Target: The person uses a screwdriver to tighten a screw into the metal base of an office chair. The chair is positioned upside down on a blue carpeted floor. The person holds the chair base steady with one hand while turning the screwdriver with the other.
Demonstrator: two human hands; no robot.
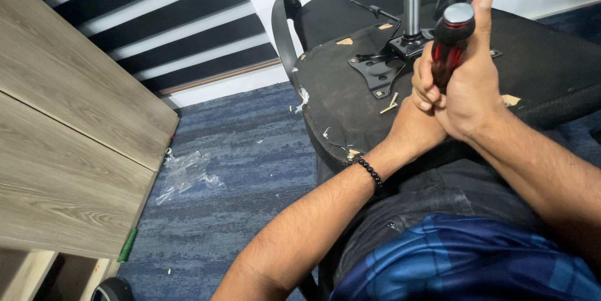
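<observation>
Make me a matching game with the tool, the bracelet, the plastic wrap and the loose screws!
Things:
1. screwdriver
2. bead bracelet
3. clear plastic wrap
4. loose screws

Places:
A. on the blue carpet
B. on the upturned chair seat
C. gripped in both hands: right hand, left hand
D. around the left wrist

Pairs: 1-C, 2-D, 3-A, 4-B

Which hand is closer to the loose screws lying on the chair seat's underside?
Left. The left hand sits just right of the loose screws, low on the screwdriver. The right hand wraps the handle higher and farther right.
</observation>
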